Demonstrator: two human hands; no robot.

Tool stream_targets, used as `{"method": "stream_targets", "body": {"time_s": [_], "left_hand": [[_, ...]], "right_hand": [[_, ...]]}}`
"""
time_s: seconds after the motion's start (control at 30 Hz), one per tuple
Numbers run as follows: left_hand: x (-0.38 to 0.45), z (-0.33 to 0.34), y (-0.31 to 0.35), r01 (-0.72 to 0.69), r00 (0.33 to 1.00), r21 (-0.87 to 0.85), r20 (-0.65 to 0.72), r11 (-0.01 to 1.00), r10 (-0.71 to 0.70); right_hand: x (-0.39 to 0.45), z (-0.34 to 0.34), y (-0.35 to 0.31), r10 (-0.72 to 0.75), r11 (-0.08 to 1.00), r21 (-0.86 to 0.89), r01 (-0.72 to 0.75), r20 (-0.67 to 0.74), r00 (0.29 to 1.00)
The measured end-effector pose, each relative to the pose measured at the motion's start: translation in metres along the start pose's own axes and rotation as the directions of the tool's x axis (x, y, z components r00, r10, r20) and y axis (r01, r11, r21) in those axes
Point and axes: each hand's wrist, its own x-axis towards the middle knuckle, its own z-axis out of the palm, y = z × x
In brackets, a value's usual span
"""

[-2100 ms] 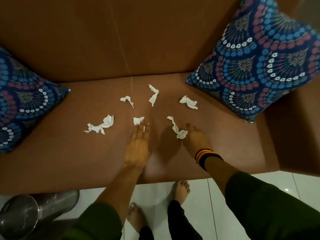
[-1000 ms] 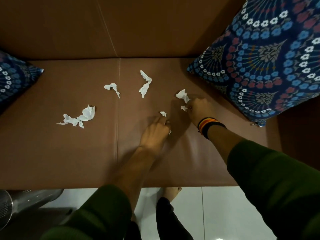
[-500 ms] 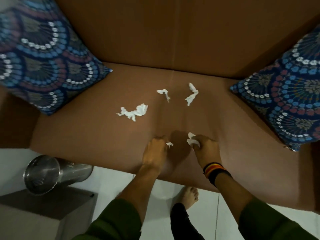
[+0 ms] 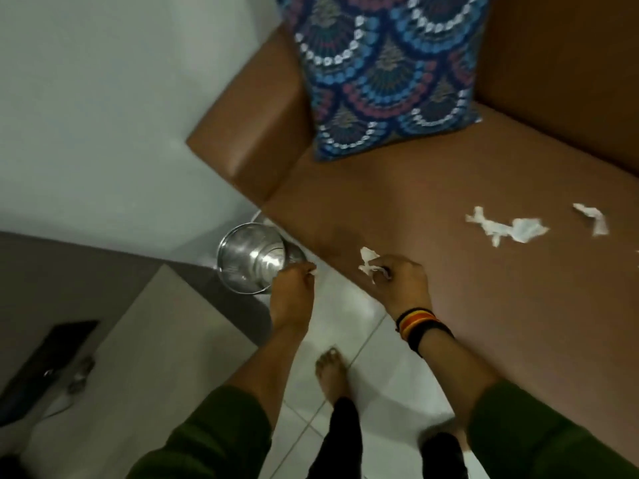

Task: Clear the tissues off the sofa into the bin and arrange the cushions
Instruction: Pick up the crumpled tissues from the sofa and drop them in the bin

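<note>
My left hand (image 4: pixel 292 293) is closed on a small scrap of white tissue (image 4: pixel 313 271) and hovers at the right rim of the shiny metal bin (image 4: pixel 242 261) on the floor. My right hand (image 4: pixel 404 285), with a striped wristband, grips a crumpled white tissue (image 4: pixel 368 262) over the front edge of the brown sofa seat (image 4: pixel 415 202). Two more crumpled tissues lie on the seat: a long one (image 4: pixel 506 229) and a smaller one (image 4: pixel 591 217) at the right. A blue patterned cushion (image 4: pixel 383 70) leans against the left armrest (image 4: pixel 242 133).
A grey low table (image 4: pixel 155 357) stands left of me with a dark flat object (image 4: pixel 45 368) on it. White floor tiles (image 4: pixel 345 316) lie between the table and the sofa. My bare foot (image 4: pixel 330 375) is on the tiles.
My view has swung left toward the bin. Both hands have lifted off the seat with tissues and moved left; the left hand now reaches the bin's rim.
</note>
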Motion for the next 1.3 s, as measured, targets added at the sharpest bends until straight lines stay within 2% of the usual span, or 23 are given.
{"method": "stream_targets", "body": {"time_s": [0.07, 0.23, 0.4, 0.5, 0.57, 0.63, 0.7, 0.8, 0.93, 1.03, 1.13, 1.3], "left_hand": [[0.024, -0.02, -0.048, 0.094, 0.995, -0.004, -0.033, 0.996, -0.094], [0.069, -0.036, -0.134, 0.259, 0.959, -0.022, -0.109, 0.966, -0.26], [0.102, -0.017, -0.181, 0.262, 0.964, -0.032, -0.043, 0.964, -0.264], [0.112, -0.009, -0.2, 0.269, 0.962, -0.002, -0.043, 0.963, -0.269], [0.113, -0.008, -0.208, 0.263, 0.964, 0.057, -0.053, 0.963, -0.26], [0.112, -0.012, -0.21, 0.224, 0.974, 0.081, -0.039, 0.971, -0.222], [0.107, -0.018, -0.203, 0.143, 0.99, 0.088, 0.009, 0.986, -0.144], [0.096, -0.028, -0.171, -0.022, 0.999, 0.214, 0.052, 0.977, 0.011], [0.07, -0.03, -0.098, -0.252, 0.968, 0.318, 0.099, 0.914, 0.232], [0.048, -0.023, -0.026, -0.43, 0.903, 0.266, 0.119, 0.863, 0.413], [0.025, 0.001, 0.048, -0.581, 0.814, 0.309, 0.194, 0.753, 0.548], [-0.016, 0.076, 0.163, -0.721, 0.693, 0.296, 0.309, 0.626, 0.652]], "right_hand": [[0.016, 0.054, -0.026, -0.03, 1.0, 0.011, 0.029, 0.069, 0.997], [0.049, 0.161, -0.065, -0.014, 0.991, -0.124, 0.043, 0.226, 0.974], [0.076, 0.228, -0.069, 0.02, 0.963, -0.26, 0.068, 0.322, 0.946], [0.093, 0.257, -0.069, 0.047, 0.951, -0.295, 0.098, 0.447, 0.893], [0.094, 0.267, -0.07, 0.061, 0.946, -0.303, 0.117, 0.52, 0.852], [0.087, 0.264, -0.072, 0.035, 0.943, -0.3, 0.148, 0.527, 0.849], [0.073, 0.247, -0.073, -0.055, 0.918, -0.318, 0.238, 0.492, 0.869], [0.052, 0.203, -0.072, -0.199, 0.847, -0.387, 0.365, 0.406, 0.892], [0.03, 0.116, -0.063, -0.289, 0.778, -0.482, 0.403, 0.295, 0.911], [0.017, 0.04, -0.044, -0.247, 0.754, -0.578, 0.311, 0.188, 0.951], [0.006, -0.035, -0.015, -0.136, 0.778, -0.613, 0.136, 0.047, 0.99], [-0.013, -0.153, 0.056, 0.007, 0.811, -0.581, -0.063, -0.098, 0.995]]}}
